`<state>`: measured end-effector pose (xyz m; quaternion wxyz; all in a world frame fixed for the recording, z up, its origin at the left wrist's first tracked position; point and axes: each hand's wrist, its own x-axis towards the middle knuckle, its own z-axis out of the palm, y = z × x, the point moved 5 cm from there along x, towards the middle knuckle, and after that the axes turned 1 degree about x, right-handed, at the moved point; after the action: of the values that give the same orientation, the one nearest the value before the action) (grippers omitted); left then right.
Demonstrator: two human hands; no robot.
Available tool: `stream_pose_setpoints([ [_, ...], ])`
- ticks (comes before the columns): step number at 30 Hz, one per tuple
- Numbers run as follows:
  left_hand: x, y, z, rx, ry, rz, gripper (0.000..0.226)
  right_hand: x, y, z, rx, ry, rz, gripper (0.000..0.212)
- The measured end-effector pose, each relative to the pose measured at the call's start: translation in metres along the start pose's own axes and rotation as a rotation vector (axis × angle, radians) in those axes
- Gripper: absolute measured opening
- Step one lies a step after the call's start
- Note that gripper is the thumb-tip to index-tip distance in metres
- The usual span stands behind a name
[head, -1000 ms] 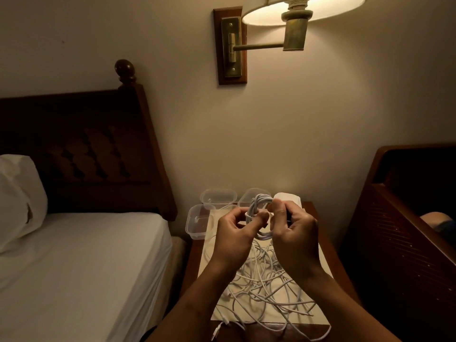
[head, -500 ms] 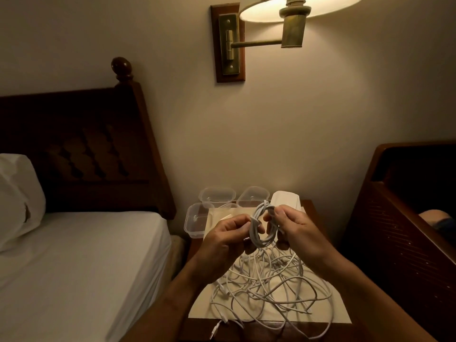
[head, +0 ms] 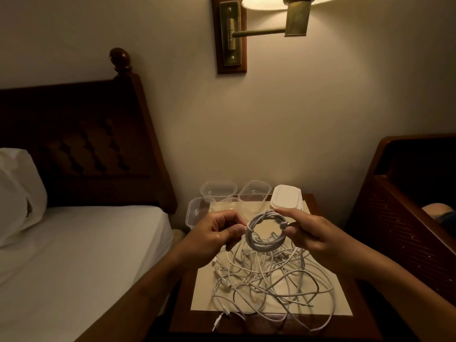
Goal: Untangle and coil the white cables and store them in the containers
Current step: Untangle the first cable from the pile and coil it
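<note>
1. A small round coil of white cable (head: 266,234) is held up above a dark wooden table (head: 320,328), between two bare hands.
2. The left hand (head: 217,234) is pinched on the coil's left edge, fingers (head: 235,230) closed on it.
3. The right hand (head: 312,234) is pinched on the coil's right edge, where a wrap is seen.
4. A loose tangle of white cables (head: 271,285) is spread on a cream mat (head: 202,294) below.
5. Clear plastic containers (head: 218,191) and a white lid (head: 286,199) are set at the table's far edge.
</note>
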<state>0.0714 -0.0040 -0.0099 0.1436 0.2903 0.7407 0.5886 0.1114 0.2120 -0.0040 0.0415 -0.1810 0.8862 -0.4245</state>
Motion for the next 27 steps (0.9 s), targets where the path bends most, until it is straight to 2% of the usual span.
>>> stream_pose_setpoints([
  [3,-0.002,-0.003,-0.003,0.058,0.016,0.013,0.011,-0.003,0.000,-0.002,0.095,-0.075,-0.034,0.038],
  [8,-0.002,-0.007,0.008,0.297,0.050,0.113,0.018,-0.006,0.014,0.008,0.512,-0.150,0.093,0.026],
  [11,0.001,-0.008,0.005,0.350,0.057,0.120,0.019,-0.006,0.017,0.018,0.594,-0.159,0.062,0.031],
  [15,0.005,-0.011,-0.008,0.435,0.090,0.132,0.015,-0.001,0.020,0.022,0.492,-0.082,0.043,0.044],
  [21,0.006,-0.009,-0.010,0.651,0.070,0.236,0.013,0.001,0.017,0.013,0.158,-0.020,-0.095,0.033],
  [24,0.011,-0.009,-0.012,0.726,0.068,0.233,0.013,0.004,0.015,0.010,0.007,0.051,-0.191,0.015],
  [27,0.020,-0.014,-0.012,0.675,0.093,0.159,0.010,0.011,0.021,0.012,-0.102,0.118,-0.213,0.021],
])
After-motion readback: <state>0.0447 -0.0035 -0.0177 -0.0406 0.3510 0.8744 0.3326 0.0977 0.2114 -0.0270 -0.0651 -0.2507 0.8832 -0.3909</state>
